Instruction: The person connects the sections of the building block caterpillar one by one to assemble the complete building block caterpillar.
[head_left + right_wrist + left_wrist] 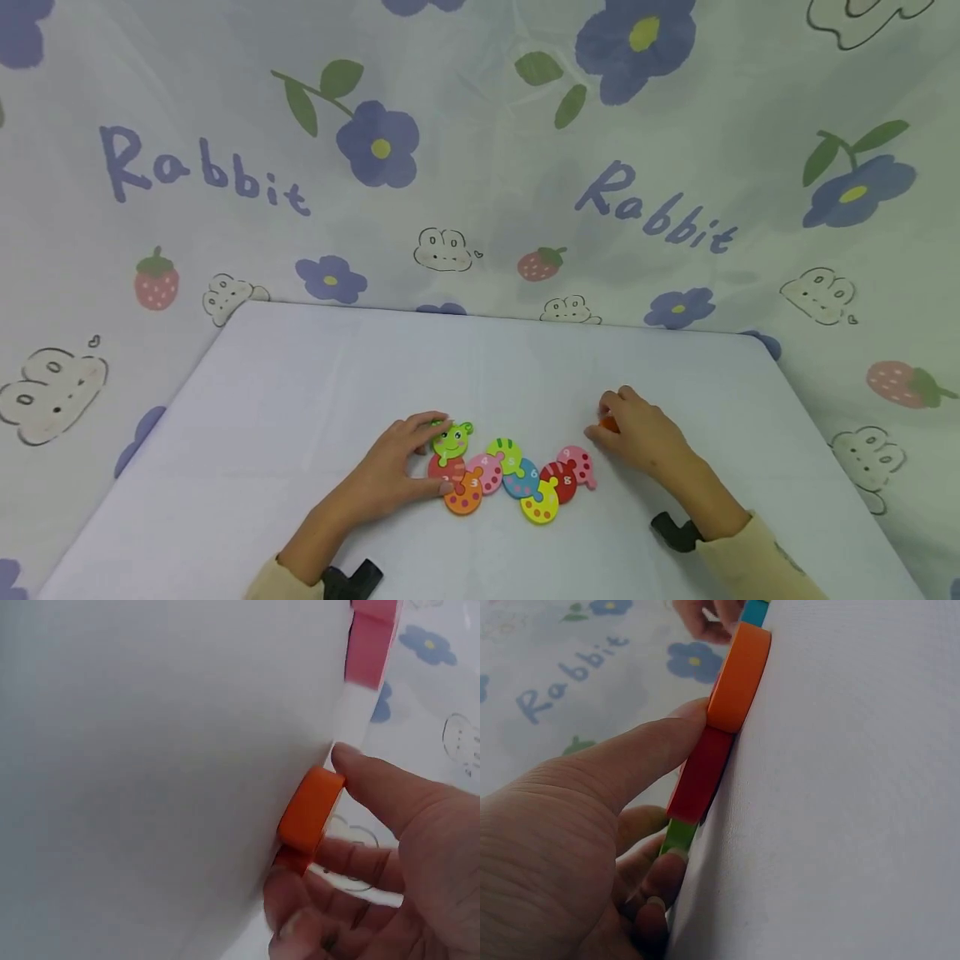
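A caterpillar number puzzle [519, 482] lies joined in a wavy row on the white table, from a smiling green head [452, 442] to the pink 9 piece [576, 463]. My left hand [382, 473] holds its left end. The fingers are at the green head, and the thumb is at the red piece [701, 776] beside the orange 3 piece [740, 679]. Just right of the pink tail end, my right hand [643, 432] pinches a separate orange puzzle piece [309, 810] close over the table. In the head view those fingers hide most of that piece.
The white tabletop [375, 367] ends at a back edge against a hanging cloth [480, 183] printed with flowers, rabbits and strawberries. Black camera mounts [675, 533] sit at both wrists, near the beige sleeves [757, 560].
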The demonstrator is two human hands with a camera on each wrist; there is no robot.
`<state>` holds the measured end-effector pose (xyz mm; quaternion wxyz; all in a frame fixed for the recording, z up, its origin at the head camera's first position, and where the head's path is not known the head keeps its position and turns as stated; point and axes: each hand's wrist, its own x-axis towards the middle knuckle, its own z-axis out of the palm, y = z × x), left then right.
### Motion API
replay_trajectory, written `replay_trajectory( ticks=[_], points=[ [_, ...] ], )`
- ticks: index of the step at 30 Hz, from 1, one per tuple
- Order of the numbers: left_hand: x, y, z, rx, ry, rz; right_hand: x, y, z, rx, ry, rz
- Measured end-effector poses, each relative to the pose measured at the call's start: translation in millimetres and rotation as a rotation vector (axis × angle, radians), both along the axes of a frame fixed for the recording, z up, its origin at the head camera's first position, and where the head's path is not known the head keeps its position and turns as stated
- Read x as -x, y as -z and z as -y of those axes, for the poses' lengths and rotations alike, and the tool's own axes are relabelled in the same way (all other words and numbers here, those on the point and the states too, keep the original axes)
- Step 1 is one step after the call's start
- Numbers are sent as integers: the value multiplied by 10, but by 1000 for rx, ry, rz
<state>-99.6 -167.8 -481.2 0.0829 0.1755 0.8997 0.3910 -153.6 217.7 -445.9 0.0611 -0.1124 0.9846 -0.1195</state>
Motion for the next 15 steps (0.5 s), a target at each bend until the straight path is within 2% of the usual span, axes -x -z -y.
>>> replay_trajectory(
  ticks=[3, 7, 11, 15],
  points=[
    [4, -2, 15, 11, -1, -10, -30, -2, -95, 1, 84, 64],
    [1, 5, 17, 12, -3, -16, -107, 5, -200, 18, 116, 118],
    [0, 13, -3, -5, 1, -12, -239, -23, -280, 47, 86, 114],
    [3, 13, -18, -6, -1, -8, -388, -121, -303, 45, 10, 157]
  ],
)
